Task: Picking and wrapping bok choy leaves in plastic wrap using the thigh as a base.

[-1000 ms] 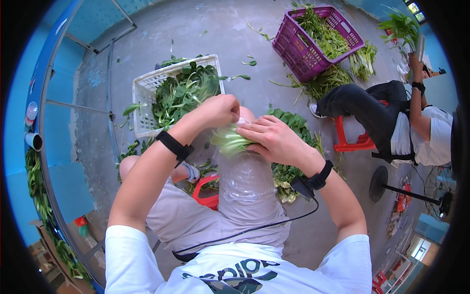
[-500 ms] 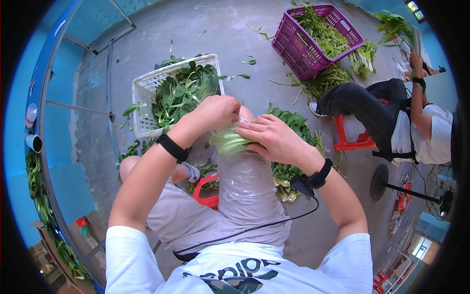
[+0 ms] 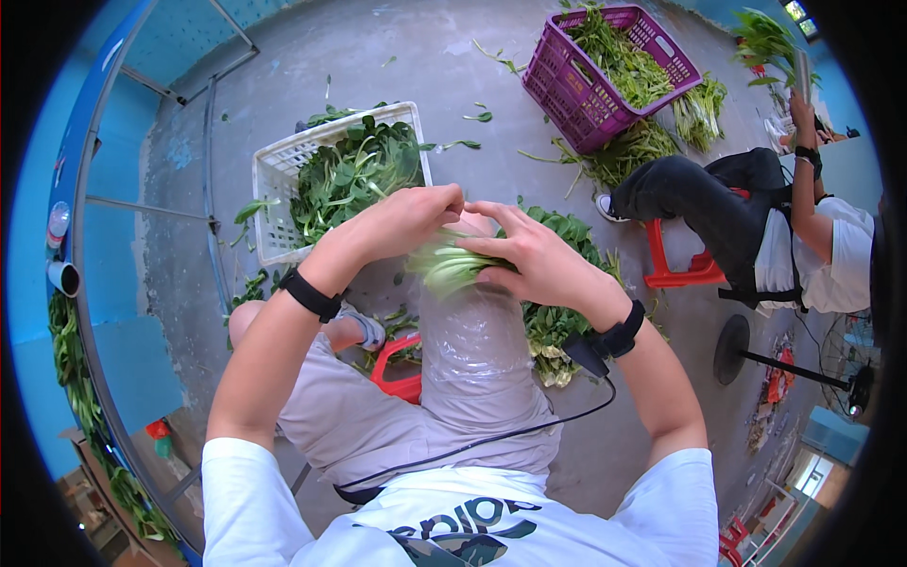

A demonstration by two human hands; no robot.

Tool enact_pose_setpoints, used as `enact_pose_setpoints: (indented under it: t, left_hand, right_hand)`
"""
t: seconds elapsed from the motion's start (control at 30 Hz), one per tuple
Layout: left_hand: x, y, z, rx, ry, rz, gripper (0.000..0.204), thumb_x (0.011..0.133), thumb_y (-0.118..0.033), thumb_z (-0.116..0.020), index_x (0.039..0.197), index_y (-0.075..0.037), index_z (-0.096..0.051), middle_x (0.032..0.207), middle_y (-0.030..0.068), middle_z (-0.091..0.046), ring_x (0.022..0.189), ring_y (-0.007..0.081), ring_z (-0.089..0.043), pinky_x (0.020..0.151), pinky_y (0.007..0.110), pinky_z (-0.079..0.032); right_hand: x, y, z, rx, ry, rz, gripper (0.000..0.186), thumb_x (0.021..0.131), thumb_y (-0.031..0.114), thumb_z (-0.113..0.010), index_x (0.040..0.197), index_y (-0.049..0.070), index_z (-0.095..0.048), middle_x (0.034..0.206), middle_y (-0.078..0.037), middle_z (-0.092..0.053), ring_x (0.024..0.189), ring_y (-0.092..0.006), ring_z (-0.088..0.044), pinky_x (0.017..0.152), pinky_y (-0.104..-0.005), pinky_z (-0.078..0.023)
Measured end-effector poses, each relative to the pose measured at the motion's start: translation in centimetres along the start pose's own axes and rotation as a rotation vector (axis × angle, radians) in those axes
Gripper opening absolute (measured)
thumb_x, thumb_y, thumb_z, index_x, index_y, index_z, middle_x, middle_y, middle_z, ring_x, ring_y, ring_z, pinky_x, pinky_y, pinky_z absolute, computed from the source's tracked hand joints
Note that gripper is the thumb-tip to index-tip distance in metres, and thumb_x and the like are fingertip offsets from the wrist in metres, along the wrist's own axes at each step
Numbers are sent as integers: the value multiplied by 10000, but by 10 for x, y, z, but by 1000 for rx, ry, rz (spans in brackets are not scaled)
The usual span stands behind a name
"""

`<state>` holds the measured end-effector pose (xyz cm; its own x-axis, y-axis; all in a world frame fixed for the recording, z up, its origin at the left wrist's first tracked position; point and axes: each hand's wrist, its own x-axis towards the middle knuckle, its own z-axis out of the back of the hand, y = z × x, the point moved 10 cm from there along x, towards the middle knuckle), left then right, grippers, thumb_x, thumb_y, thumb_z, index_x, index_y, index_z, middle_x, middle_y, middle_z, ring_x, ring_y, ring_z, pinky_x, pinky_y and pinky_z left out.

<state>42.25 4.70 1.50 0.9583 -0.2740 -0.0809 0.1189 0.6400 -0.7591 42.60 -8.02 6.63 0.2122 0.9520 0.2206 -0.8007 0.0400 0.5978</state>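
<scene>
A bunch of leafy greens [image 3: 444, 266] with pale stems lies across my right thigh, on clear plastic film [image 3: 472, 345] wrapped around the leg. My right hand [image 3: 540, 257] grips the bunch, thumb under the stems and fingers over them; the index finger reaches toward my left hand. The fingers of my left hand [image 3: 416, 219] are pinched together above the stems, and what they hold, if anything, is hidden. Both hands meet near the knee. More bundled greens [image 3: 567, 326] lie on the floor beyond my right hand.
A white crate [image 3: 274, 213] of loose leaves stands ahead on the left. Further right, a purple basket [image 3: 590, 118] brims with greens. A person in dark trousers [image 3: 704, 213] sits at the right on a red stool [image 3: 682, 274]. Beside me at left runs a metal frame [image 3: 213, 151].
My right index finger has lifted off the stems toward my left fingertips. The clear strip seen between my hands no longer shows. The bunch stays on my thigh.
</scene>
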Motion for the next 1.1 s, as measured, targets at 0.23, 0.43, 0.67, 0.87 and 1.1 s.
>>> enact_pose_setpoints:
  t: [0.23, 0.43, 0.67, 0.87, 1.1]
  left_hand:
    - [-8, -23, 7, 199, 43, -56, 183, 939, -40, -641, 1102, -15, -561, 1033, 174, -668, 958, 414, -682, 782, 478, -538]
    - [-14, -14, 5, 200, -3, -51, 195, 939, -46, -647, 1112, -15, -562, 1045, 169, -677, 947, 418, -693, 776, 488, -540]
    - [-1, 35, -2, -172, 47, 182, 160, 1072, -143, -602, 1142, -1, -577, 991, 152, -677, 870, 300, -629, 821, 406, -515]
    - [7, 40, -4, -232, 171, 160, 194, 1061, -187, -646, 1132, -13, -600, 969, 74, -676, 894, 186, -602, 802, 367, -500]
    - [-10, 49, -13, -406, 251, 187, 295, 965, -264, -795, 1106, -10, -742, 926, 37, -696, 871, 123, -601, 784, 313, -492]
  right_hand:
    - [1, -19, -19, 144, 205, -154, 461, 850, 133, -780, 1305, 85, -718, 1300, -171, -696, 1124, -381, -670, 973, -492, -524]
    - [3, -19, -24, 138, 254, -175, 468, 845, 113, -789, 1308, 80, -728, 1314, -180, -708, 1156, -352, -678, 1024, -470, -513]
    - [4, -13, -21, 112, 231, -120, 472, 833, 134, -809, 1301, 116, -753, 1502, -191, -605, 1227, -361, -652, 1100, -466, -472]
    - [2, -17, -26, 173, 249, -131, 458, 828, 123, -818, 1281, 94, -757, 1535, -231, -566, 1290, -377, -627, 1120, -468, -464]
    - [3, -23, -23, 230, 176, -139, 438, 813, 90, -811, 1249, 95, -769, 1479, -207, -610, 1165, -416, -675, 1029, -479, -517]
